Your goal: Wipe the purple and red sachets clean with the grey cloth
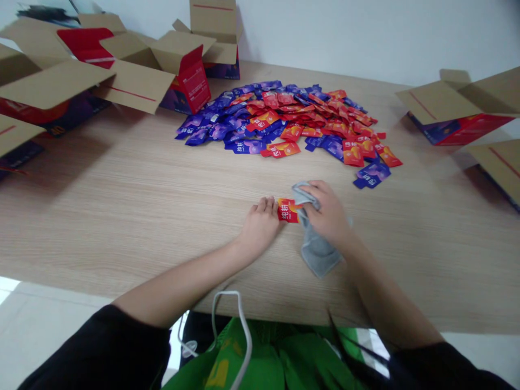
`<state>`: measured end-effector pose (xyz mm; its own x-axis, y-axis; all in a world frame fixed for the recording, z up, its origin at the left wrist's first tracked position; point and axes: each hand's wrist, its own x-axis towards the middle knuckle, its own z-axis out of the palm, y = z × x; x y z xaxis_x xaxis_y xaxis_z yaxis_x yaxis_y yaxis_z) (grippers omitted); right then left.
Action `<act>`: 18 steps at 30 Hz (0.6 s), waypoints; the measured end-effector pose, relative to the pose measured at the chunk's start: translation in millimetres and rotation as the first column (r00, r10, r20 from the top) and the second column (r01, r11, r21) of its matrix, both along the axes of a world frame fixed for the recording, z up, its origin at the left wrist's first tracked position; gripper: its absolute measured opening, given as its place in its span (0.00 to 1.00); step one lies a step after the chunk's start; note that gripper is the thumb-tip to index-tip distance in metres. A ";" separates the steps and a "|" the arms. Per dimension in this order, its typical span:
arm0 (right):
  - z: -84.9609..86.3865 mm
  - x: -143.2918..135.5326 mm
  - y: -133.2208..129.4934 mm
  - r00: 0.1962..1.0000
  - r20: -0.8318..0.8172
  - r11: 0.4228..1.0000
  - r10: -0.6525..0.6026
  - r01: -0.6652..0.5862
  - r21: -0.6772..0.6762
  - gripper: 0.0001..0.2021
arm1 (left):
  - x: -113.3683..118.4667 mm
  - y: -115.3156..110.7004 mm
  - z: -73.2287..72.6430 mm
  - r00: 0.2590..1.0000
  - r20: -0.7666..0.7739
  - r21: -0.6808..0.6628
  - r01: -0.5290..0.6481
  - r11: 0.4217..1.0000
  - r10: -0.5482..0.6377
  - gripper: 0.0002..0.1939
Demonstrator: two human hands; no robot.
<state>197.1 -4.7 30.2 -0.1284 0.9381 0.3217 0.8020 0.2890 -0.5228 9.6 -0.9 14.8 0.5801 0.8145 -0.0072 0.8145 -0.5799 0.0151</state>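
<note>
A red-and-orange sachet (288, 210) with white lettering lies flat on the wooden table (122, 216) in front of me. At its left edge, my left hand (262, 221) holds it down, fingers bent and close together. My right hand (328, 211) is closed round a grey cloth (320, 252), bunched at the top and hanging loose below. This cloth touches the right end of the sachet and covers part of it. Just beyond both hands spreads a heap of purple sachets (219, 127) and red sachets (309, 114).
Open cardboard boxes stand around the heap: one box (195, 86) and a larger box (73, 114) at the left, a tall-flapped box (221, 70) at the back, another box (459, 127) at the right. A single purple sachet (372, 174) lies at the heap's near right edge.
</note>
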 end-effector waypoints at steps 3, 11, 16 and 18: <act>-12.4 -29.8 -4.9 0.969 0.202 0.990 0.144 -0.141 -0.026 0.21 | 0.4 -1.2 2.0 1.000 -0.018 0.002 0.009 1.000 -0.009 0.20; -23.2 26.7 -15.2 0.965 0.261 0.997 0.013 0.007 -0.076 0.18 | 4.6 -3.1 6.3 0.998 -0.029 -0.035 -0.056 0.998 0.055 0.27; -19.1 63.9 -12.7 0.983 0.172 0.984 0.059 -0.029 -0.174 0.15 | 2.2 0.4 6.0 0.999 -0.028 -0.050 -0.026 0.998 0.025 0.25; -10.3 64.4 -5.2 0.978 0.184 0.967 0.098 -0.050 -0.249 0.14 | 1.8 0.9 5.5 0.999 -0.030 -0.044 -0.021 0.999 0.019 0.26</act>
<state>261.5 -10.0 20.0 -0.2379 0.9701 0.0486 0.8758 0.2359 -0.4212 11.3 0.1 20.3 0.5626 0.8245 -0.0610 0.8265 -0.5628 0.0161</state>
